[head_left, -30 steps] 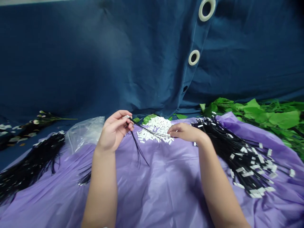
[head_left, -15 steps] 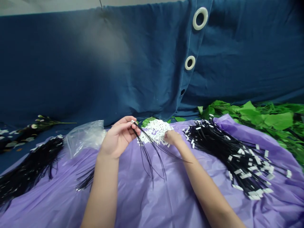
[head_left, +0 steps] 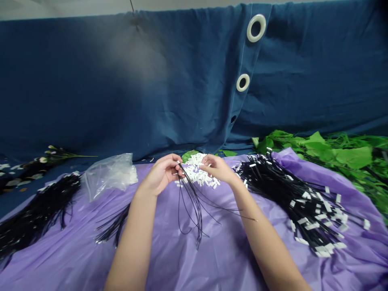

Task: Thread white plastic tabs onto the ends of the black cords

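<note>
My left hand point(head_left: 162, 176) pinches the top ends of a small bunch of thin black wires point(head_left: 192, 206), which hang down and fan out over the purple plastic sheet point(head_left: 197, 250). My right hand point(head_left: 216, 167) is closed in a pinch just right of those wire tips, over a pile of small white tube pieces point(head_left: 198, 173); what its fingertips hold is too small to make out. To the right lies a large heap of black wires with white pieces on them point(head_left: 298, 202).
A pile of plain black wires point(head_left: 36, 212) lies at the left edge, with a few more point(head_left: 113, 226) beside my left forearm. A crumpled clear plastic bag point(head_left: 109, 173) sits behind it. Green artificial leaves point(head_left: 330, 151) lie at the right. A blue curtain point(head_left: 182, 81) hangs behind.
My right hand has lifted off the white pile and come toward the wire tips in my left hand. My left hand has moved right and lower, and the wires now hang down loosely.
</note>
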Available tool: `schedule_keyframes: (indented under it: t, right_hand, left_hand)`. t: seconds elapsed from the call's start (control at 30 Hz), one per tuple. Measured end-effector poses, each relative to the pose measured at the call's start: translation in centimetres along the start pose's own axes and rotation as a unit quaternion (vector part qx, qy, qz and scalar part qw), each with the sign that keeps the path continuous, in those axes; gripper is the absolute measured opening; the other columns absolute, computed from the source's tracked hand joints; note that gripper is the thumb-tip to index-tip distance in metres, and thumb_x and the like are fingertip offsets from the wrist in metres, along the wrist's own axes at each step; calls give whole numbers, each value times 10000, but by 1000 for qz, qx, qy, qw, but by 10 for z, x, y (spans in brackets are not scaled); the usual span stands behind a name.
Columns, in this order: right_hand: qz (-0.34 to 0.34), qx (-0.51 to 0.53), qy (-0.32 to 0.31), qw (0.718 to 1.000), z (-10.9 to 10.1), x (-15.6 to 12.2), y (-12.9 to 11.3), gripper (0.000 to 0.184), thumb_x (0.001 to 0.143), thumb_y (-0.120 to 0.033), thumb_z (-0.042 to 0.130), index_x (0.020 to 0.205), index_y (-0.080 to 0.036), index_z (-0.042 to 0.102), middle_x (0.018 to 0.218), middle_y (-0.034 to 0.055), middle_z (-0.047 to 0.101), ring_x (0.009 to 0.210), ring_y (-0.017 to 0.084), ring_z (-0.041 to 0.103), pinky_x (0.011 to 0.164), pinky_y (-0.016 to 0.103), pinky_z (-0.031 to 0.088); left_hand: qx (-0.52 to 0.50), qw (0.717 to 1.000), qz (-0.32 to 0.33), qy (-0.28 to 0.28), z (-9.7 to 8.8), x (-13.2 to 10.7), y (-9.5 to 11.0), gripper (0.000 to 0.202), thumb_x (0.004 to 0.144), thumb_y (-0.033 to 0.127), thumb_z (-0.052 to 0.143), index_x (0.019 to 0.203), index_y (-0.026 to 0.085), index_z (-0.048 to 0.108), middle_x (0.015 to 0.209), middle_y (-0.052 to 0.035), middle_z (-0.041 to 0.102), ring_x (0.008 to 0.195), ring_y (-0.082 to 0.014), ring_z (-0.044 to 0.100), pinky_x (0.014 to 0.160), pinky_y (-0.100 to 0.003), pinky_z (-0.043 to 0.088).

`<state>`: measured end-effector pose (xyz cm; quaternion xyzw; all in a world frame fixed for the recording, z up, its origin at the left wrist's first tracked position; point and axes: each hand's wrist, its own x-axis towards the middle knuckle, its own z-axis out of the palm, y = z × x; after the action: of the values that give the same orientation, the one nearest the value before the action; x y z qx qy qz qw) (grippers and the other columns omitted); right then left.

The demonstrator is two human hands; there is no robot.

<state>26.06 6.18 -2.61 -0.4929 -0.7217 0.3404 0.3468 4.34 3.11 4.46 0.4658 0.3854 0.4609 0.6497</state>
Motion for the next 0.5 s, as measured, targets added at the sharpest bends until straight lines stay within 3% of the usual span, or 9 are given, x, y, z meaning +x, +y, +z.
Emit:
schedule_keyframes:
  t: [0.1,0.23,0.33,0.5]
  right_hand:
    - [-62,92,-1,994,-3,-12,-26,345,851,-496,613,1002,-188,572,760,-27,602,535,77,564,456,192,449]
    - [-109,156,32,981,-2,-25,-50,290,801,-435,681,925,-177,631,810,-1,624,545,61,545,465,180,435]
    - [-133,175,69,973,-2,-32,-59,229,766,-359,728,876,-176,644,860,6,643,542,37,518,474,164,405]
    - [-145,195,89,966,-2,-37,-66,217,767,-343,720,847,-167,620,692,-20,605,469,57,511,440,187,403]
  left_hand:
    - [4,1000,7,-22,1,0,-2,74,661,135,584,735,136,584,571,33,444,494,-97,476,567,-296,515]
    - [3,999,4,-53,3,-2,-3,110,749,244,605,768,136,596,603,36,406,488,-82,445,548,-277,498]
    - [18,998,-2,-61,4,-4,-3,184,779,317,630,775,137,594,614,40,387,483,-70,436,536,-258,488]
    - [43,996,-20,-70,6,-6,-4,219,791,350,653,784,139,592,608,48,364,468,-45,406,489,-190,426]
